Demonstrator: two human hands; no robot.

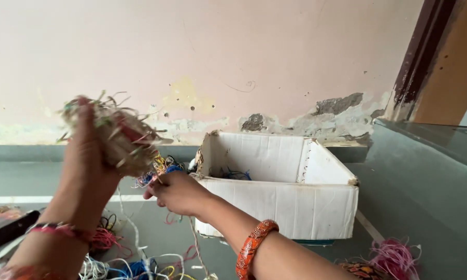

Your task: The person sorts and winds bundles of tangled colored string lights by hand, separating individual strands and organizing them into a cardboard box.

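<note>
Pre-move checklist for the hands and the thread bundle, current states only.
1. Left hand grips the straw-coloured thread bundle, raised: ok.
2. Right hand pinches coloured strands under the bundle: ok.
3. White cardboard box open on top and upright just beyond the right hand: ok.
4. Box contents: only some blue thread shows; the rest is hidden by its wall: cannot tell.
5. Loose threads on the floor lie beneath both forearms; whether they are tangled with the pinched strands: cannot tell.
6. Pink thread pile lies apart from both hands: ok.
</note>
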